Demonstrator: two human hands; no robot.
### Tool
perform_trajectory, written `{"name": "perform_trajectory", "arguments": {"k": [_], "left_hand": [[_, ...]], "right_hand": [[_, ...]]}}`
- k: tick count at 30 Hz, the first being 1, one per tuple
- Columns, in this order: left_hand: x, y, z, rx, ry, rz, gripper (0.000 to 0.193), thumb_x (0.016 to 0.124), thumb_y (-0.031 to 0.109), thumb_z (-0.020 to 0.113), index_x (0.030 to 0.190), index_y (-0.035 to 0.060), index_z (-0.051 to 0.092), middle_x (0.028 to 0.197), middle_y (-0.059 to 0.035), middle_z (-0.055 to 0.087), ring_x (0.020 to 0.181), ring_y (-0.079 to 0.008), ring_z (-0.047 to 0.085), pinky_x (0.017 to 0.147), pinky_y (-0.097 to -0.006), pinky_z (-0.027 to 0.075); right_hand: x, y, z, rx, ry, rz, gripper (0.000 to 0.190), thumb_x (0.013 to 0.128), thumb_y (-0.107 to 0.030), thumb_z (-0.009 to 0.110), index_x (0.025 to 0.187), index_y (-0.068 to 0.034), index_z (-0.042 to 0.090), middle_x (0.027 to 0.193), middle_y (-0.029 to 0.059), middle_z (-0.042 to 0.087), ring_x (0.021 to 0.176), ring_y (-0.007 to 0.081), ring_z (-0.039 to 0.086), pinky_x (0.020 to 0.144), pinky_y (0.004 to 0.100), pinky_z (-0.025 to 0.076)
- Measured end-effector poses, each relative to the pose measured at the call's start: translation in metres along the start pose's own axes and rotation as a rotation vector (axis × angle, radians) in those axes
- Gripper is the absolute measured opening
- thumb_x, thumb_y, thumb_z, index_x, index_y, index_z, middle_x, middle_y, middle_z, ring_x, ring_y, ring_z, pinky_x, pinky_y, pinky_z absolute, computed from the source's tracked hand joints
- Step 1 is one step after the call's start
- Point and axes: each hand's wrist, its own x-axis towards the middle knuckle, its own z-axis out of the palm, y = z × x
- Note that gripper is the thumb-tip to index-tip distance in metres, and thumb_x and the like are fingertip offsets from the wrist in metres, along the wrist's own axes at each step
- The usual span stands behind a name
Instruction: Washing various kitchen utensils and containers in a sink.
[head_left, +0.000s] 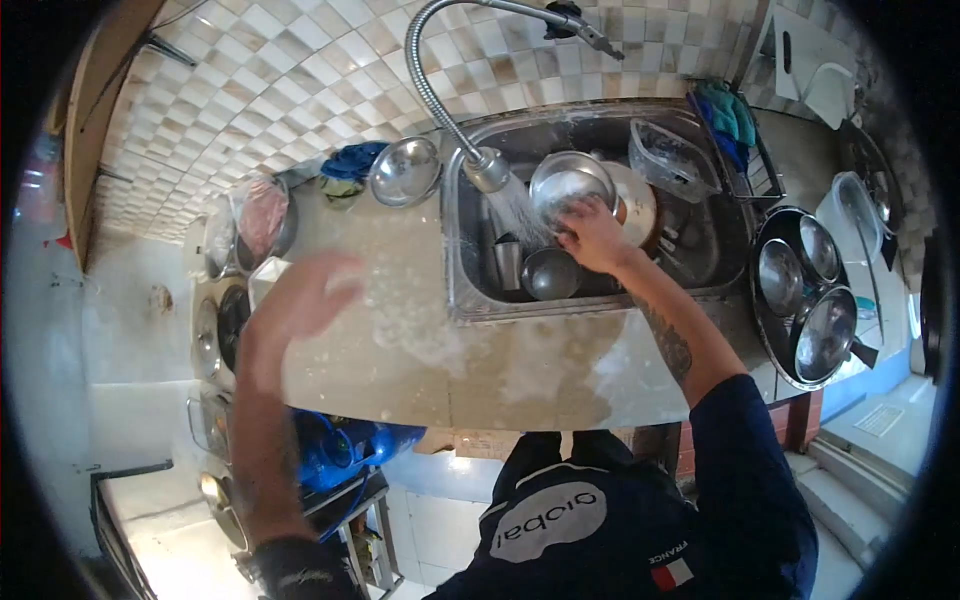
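Note:
My right hand (592, 231) is over the sink (480, 300), its fingers at the near rim of a metal bowl (562, 180); whether they grip it is unclear. Water sprays from the flexible faucet's head (487, 171) beside that hand. Behind it a round pale lid or plate (637, 210) leans in the sink. A metal cup (508, 264) and a small dark bowl (551, 274) lie nearer the front edge. A clear plastic container (671, 161) rests at the back right. My left hand (322, 292), blurred, is raised above the left counter with nothing seen in it.
A metal bowl (405, 171) and dark cloths (356, 161) stand left of the sink. At the right are a tray (765, 315) of metal bowls and a rack (761, 176) with blue and green cloths. A bag-lined bowl (262, 217) sits at the far left.

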Motion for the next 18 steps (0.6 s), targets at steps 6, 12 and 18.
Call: {"name": "perform_trajectory", "arguments": {"k": [6, 12, 18], "left_hand": [[0.172, -0.028, 0.140, 0.268, 0.522, -0.136, 0.036, 0.088, 0.024, 0.059, 0.120, 0.0079, 0.058, 0.113, -0.0166, 0.064, 0.108, -0.0314, 0.060, 0.107, -0.0494, 0.030], [0.175, 0.050, 0.138, -0.030, 0.344, 0.267, 0.024, 0.089, 0.015, 0.055, 0.111, 0.0032, 0.058, 0.096, -0.0190, 0.065, 0.088, -0.0341, 0.063, 0.078, -0.0448, 0.048], [0.171, 0.055, 0.200, -1.308, 0.334, 0.326, 0.024, 0.092, 0.010, 0.055, 0.115, 0.0025, 0.052, 0.104, -0.0106, 0.059, 0.097, -0.0211, 0.057, 0.082, -0.0394, 0.046]], "right_hand": [[-0.019, -0.034, -0.013, -0.231, 0.072, 0.070, 0.056, 0.079, -0.025, 0.065, 0.132, -0.014, 0.050, 0.143, 0.0235, 0.034, 0.126, 0.0447, 0.040, 0.105, 0.0551, 0.033], [0.013, -0.079, -0.009, 0.706, 0.334, 0.485, 0.053, 0.090, -0.043, 0.054, 0.131, -0.009, 0.051, 0.131, 0.0267, 0.048, 0.122, 0.0403, 0.046, 0.102, 0.0456, 0.038], [0.004, -0.119, -0.005, 1.930, 0.400, 0.879, 0.067, 0.089, -0.066, 0.046, 0.133, -0.015, 0.050, 0.128, 0.0010, 0.055, 0.110, 0.0197, 0.051, 0.093, 0.0366, 0.037]]}}
